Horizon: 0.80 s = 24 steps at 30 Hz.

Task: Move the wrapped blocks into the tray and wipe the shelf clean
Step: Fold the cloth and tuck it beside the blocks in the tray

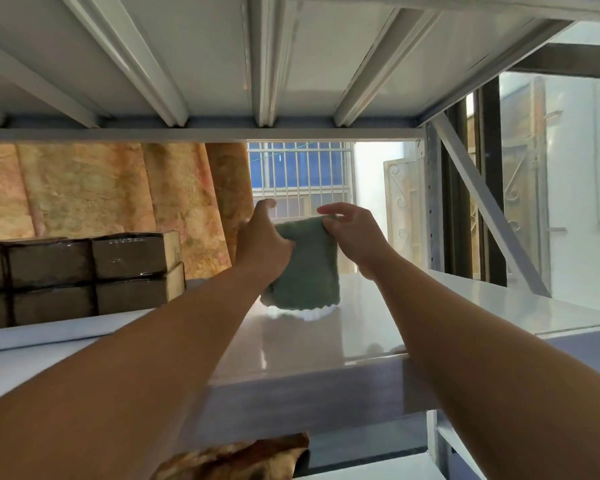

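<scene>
This looks like a storage corner of a home or small storeroom, judged mainly by the white-painted steel rack shelf (378, 306) that fills the view. Above that shelf runs the ribbed metal underside of the next shelf level (222, 64), and at the shelf's right end stands a perforated grey upright post with a diagonal brace (433, 202). Behind the shelf hangs an orange-and-tan patterned curtain (101, 188). Also behind it, right of the curtain, is a window with white security bars (302, 174). On the shelf's left part sit stacked brown blocks in clear wrap (84, 271).
</scene>
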### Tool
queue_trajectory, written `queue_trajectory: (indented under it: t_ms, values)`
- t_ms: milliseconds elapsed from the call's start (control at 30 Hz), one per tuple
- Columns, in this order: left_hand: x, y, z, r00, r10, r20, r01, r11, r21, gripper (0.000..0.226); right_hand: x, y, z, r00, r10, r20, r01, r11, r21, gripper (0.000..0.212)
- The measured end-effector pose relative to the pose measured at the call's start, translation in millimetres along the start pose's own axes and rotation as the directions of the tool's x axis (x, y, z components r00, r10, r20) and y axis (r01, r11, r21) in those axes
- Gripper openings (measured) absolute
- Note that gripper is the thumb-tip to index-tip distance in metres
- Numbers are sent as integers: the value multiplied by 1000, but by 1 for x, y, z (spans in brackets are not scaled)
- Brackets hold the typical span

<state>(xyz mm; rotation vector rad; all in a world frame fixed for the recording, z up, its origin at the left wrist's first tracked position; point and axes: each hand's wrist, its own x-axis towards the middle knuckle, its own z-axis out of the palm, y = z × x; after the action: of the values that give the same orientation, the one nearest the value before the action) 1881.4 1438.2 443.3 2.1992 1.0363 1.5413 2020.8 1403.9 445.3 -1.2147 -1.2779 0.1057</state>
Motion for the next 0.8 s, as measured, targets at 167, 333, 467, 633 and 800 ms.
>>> queue_trajectory:
  t_ms: [167,333,467,633,800]
  values:
    - [23,-16,-24,985,161,59,-164,986,42,28,7,13,15,987,-131,95,153,948,-279,46]
    - [21,-34,-26,994,94,56,-79,969,-234,18,11,8,10,978,-163,131,180,976,-125,61]
    - [22,-38,-26,997,82,5,-78,964,-252,28,8,4,11,985,-95,147,101,994,-35,58]
    - [23,-39,-24,997,65,-35,-72,963,-259,42,6,3,8,998,-47,45,47,999,-3,47]
    - [22,-38,-30,1000,6,-15,-11,926,-377,38,4,-1,6,996,51,75,-58,994,94,25]
